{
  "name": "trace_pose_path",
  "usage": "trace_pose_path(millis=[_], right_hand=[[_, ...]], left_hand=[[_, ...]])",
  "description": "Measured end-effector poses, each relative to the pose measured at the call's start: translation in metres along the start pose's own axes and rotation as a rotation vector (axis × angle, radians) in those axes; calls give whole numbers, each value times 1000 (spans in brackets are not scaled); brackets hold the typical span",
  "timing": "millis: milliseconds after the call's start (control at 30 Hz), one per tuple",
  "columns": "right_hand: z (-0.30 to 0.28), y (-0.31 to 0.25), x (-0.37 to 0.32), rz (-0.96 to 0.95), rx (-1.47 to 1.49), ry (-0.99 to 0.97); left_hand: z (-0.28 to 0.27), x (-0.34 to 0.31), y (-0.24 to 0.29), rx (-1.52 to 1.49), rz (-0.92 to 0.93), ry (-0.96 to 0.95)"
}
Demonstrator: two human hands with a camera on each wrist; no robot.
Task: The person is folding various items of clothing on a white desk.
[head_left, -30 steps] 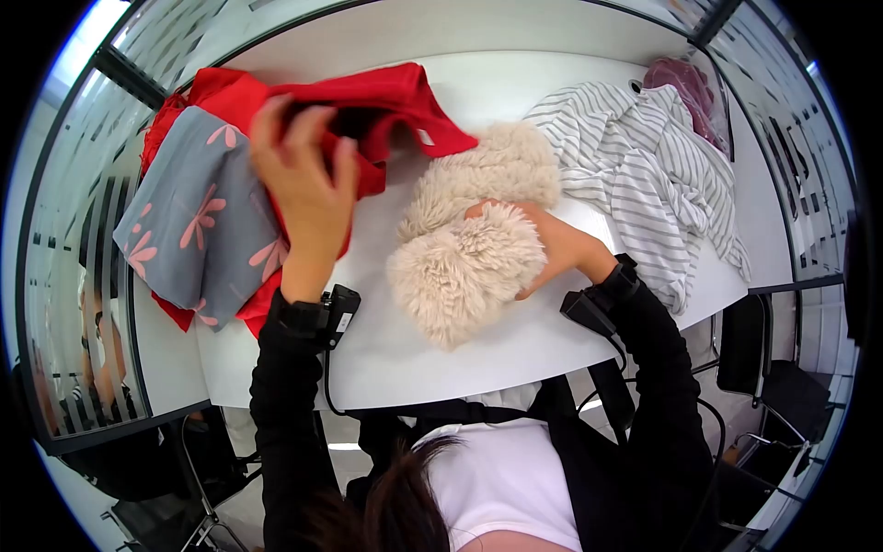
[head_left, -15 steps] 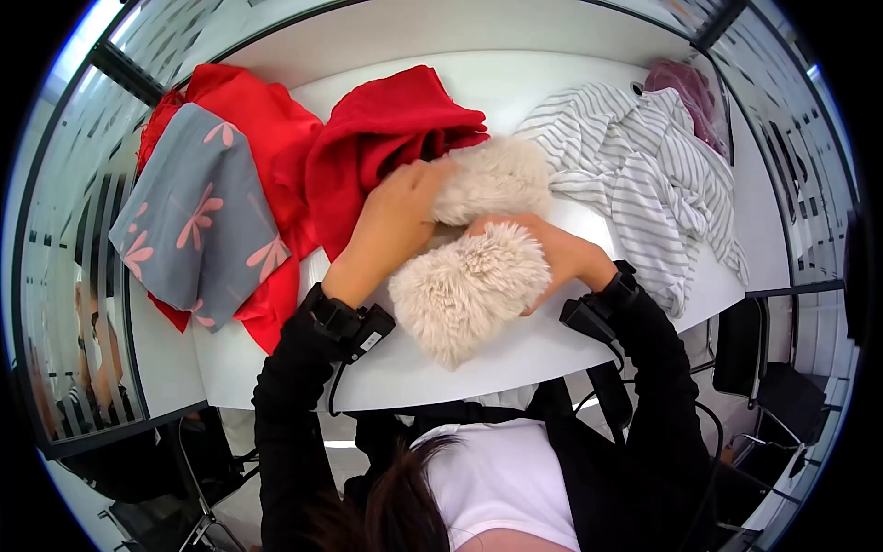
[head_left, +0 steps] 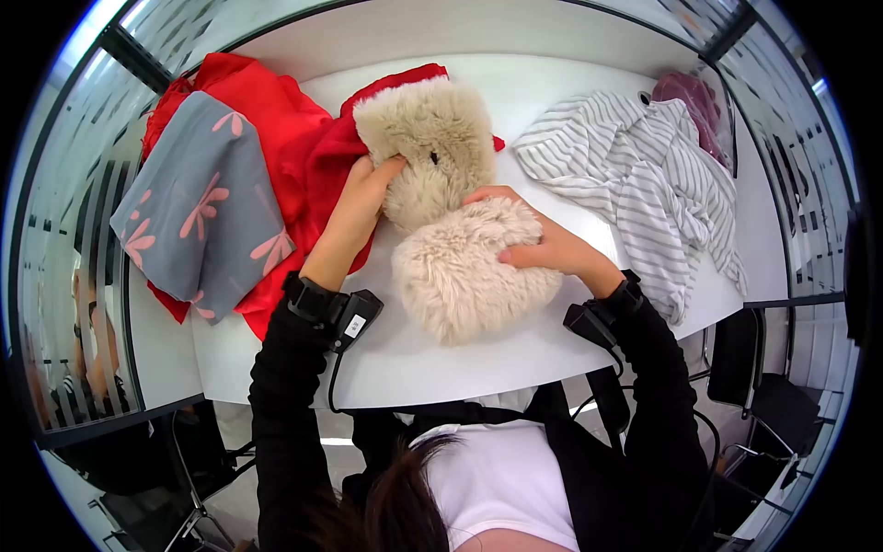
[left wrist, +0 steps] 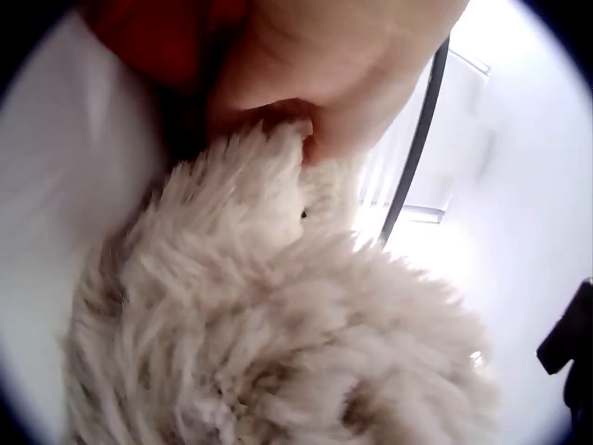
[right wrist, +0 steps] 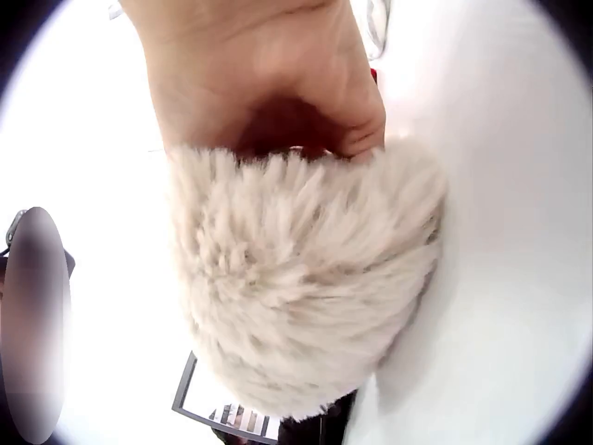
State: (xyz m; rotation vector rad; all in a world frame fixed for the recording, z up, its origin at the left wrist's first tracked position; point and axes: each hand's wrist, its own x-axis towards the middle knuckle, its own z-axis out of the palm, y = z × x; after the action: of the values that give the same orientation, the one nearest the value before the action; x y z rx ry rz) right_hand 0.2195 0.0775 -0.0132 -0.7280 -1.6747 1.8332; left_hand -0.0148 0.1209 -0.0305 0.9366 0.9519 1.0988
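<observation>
A cream fluffy fur garment (head_left: 451, 221) lies on the white table (head_left: 414, 359), folded in the middle. My left hand (head_left: 368, 189) grips the upper half (head_left: 428, 138) at its left edge and holds it raised over the red cloth (head_left: 317, 156). My right hand (head_left: 524, 244) lies on the lower half (head_left: 469, 276), fingers curled into the pile. The left wrist view shows fingers (left wrist: 324, 83) pinching the fur (left wrist: 278, 315). In the right wrist view, the fingers (right wrist: 306, 102) dig into the fur (right wrist: 296, 278).
A grey cloth with pink flowers (head_left: 198, 207) lies on red fabric at the left. A striped white shirt (head_left: 644, 184) spreads at the right, with a maroon item (head_left: 690, 97) behind it. Glass partitions ring the table.
My left hand let go of the red cloth, moved right to the fur garment, and has lifted and flipped its upper half up and leftward. The right hand shifted onto the lower half.
</observation>
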Motion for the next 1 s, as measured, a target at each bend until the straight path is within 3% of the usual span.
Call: trace_pose_path(millis=[200,333,400,467,600,700,833,900,1000], right_hand=[[2,1,0,10,75,74],[5,1,-3,20,117,91],[9,-4,-5,12,64,97],[13,-4,-7,-74,-84,122],[19,-12,-8,-392,-672,223],[16,-11,-5,-609,-1077,165],[26,-19,-5,-623,-1130,-69],[37,-26,-9,-606,-1213,-52],[49,-15,-9,-610,-1444,98]], left_hand=[[-5,-1,11,-110,-130,-158],[1,-13,19,-36,-249,-379],[4,-16,16,160,-181,-383],[8,-18,15,307,-127,-326],[13,-18,13,72,-148,-222],[17,-20,12,-87,-179,-196],[20,-20,12,-191,-195,-241],[14,-18,0,-188,-171,-268],[6,-19,-7,-668,-193,-436]])
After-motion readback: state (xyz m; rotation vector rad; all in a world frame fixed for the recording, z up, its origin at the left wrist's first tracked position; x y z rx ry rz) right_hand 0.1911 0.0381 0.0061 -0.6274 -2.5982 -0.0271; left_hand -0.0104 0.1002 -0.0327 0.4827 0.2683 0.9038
